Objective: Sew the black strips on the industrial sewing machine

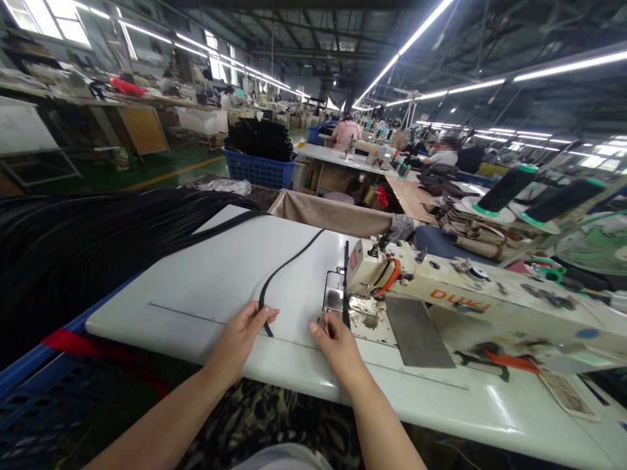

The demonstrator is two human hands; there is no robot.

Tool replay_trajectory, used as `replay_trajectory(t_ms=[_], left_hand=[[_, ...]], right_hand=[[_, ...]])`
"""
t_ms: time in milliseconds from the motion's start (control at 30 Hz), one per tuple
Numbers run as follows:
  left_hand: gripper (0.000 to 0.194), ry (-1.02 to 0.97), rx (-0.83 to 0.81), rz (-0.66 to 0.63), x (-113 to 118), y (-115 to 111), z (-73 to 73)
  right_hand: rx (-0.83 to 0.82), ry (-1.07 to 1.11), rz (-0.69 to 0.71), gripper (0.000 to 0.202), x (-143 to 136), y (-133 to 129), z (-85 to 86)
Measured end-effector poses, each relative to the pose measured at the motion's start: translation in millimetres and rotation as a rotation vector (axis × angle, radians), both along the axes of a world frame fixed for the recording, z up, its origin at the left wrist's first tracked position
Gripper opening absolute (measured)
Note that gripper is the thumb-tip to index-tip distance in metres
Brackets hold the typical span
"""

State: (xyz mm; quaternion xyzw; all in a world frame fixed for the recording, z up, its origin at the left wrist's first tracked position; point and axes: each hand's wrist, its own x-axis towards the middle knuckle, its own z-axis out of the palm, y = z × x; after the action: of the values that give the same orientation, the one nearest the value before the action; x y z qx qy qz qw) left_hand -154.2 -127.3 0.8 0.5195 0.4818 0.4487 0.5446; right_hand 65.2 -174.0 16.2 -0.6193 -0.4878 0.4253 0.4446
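Lt-gry top [287, 458] is worn w/ blk/tan patterned garment [262, 412] below.

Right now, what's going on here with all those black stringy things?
A person is at a white table. Their left hand pinches a thin black strip near one end, and the rest curves away across the table. Their right hand is by the sewing machine; what it may be pinching is too small to tell. A big heap of black strips lies on the left.
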Motion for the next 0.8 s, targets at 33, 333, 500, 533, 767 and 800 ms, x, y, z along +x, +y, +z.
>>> replay_trajectory(t_ms=[33, 333, 500, 533, 767, 800], left_hand=[[0.049, 0.050, 0.000, -0.013, -9, 4, 1.6], [0.054, 0.878, 0.426, 0.084, -131, 74, 6.8], [0.057, 1.287, 0.417, 0.173, -225, 95, 27.7], [0.058, 1.355, 0.380, 0.201, -246, 95, 31.1], [0.060, 1.517, 0.089, 0.361, -365, 69, 11.8], [0.059, 1.523, 0.064, 0.377, -374, 64, 6.0]], right_hand=[[0.029, -0.082, -0.038, 0.039, 3, -7, 1.4], [0.040, -1.245, -0.123, 0.049, 31, -59, -19.8], [0.049, -1.356, -0.010, 0.047, 43, -66, -33.3], [0.044, -1.361, -0.005, 0.047, 45, -67, -34.8], [0.068, -1.253, 0.004, 0.053, 52, -66, -43.3], [0.072, -1.253, -0.009, 0.053, 52, -66, -44.2]])
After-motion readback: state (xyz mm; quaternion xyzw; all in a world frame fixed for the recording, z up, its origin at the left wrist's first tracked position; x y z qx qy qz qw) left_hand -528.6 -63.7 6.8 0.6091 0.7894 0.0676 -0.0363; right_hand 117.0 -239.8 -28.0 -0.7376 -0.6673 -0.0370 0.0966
